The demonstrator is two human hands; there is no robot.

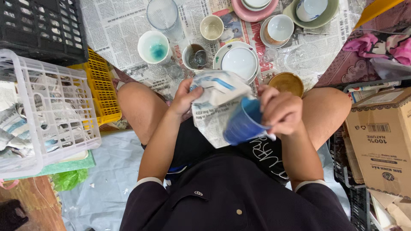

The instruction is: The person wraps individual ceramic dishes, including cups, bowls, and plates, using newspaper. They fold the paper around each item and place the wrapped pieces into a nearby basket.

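A blue cup (242,124) lies tilted over my lap, half wrapped in a sheet of newspaper (216,102). My right hand (280,109) grips the cup by its rim side. My left hand (185,97) holds the upper left edge of the newspaper, pulling it around the cup. Both hands are above my knees, just in front of the crockery spread on the floor.
Newspaper on the floor (115,30) carries cups, bowls, glasses and plates, among them a white cup with a blue inside (154,47) and a white plate (238,62). A white plastic basket (51,107) and yellow crate (100,90) stand left; a cardboard box (383,141) right.
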